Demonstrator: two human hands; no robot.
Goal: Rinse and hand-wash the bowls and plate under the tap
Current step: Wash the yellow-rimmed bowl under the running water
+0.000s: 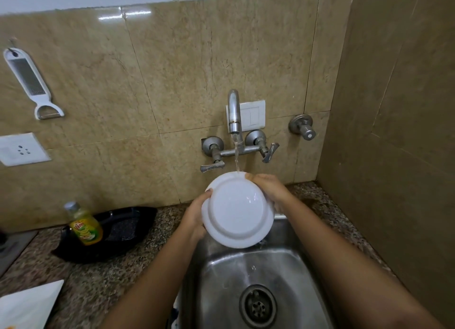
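White bowl (237,211), perhaps a deep plate, hangs mid-frame under the tap (234,110), underside toward you. Your left hand (195,216) and right hand (268,188) clasp its rim. You seem to be rinsing; next, turn it.

This is a kitchen in a home. A shiny metal sink (290,267) sits in a speckled stone counter (98,279), with a tap (234,111) on the tan tiled wall (172,70) above it. A bottle of yellow dish soap (85,226) stands by a black pan (123,230), and a white grater (27,77) hangs on the wall
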